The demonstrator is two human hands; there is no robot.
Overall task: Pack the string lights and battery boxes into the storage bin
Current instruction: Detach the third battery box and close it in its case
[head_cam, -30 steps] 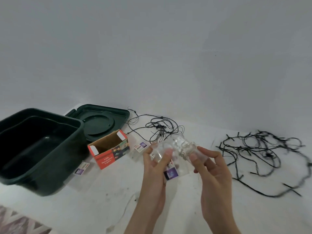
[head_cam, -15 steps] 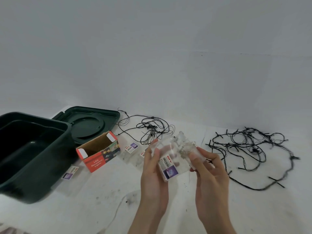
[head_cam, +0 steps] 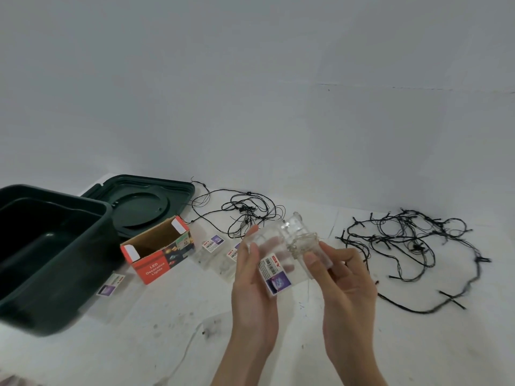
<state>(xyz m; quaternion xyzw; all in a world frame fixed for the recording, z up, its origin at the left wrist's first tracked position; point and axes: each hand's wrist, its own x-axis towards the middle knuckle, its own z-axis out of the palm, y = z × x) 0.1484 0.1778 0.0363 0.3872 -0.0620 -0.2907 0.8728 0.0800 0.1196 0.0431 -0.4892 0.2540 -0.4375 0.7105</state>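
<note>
I hold a clear plastic packet (head_cam: pixel 281 246) of fine wire lights with a barcode label between both hands, above the white floor. My left hand (head_cam: pixel 252 277) grips its left side; my right hand (head_cam: pixel 344 274) pinches its right end by the coiled wire. The dark green storage bin (head_cam: pixel 55 263) stands open at the left. A thin black string light (head_cam: pixel 242 213) lies tangled behind the packet. A thicker black string light (head_cam: pixel 412 246) sprawls at the right. More clear packets (head_cam: pixel 214 254) lie beside an open red box (head_cam: pixel 158 254).
The bin's green lid (head_cam: pixel 139 204) lies flat behind the bin. A labelled flat packet (head_cam: pixel 111 285) lies on the floor next to the bin's front. A thin pale wire (head_cam: pixel 184 355) runs across the floor near my left forearm. A white wall rises behind everything.
The view has drifted right, so the bin sits further left. My hands have turned the clear packet so its barcode label faces me.
</note>
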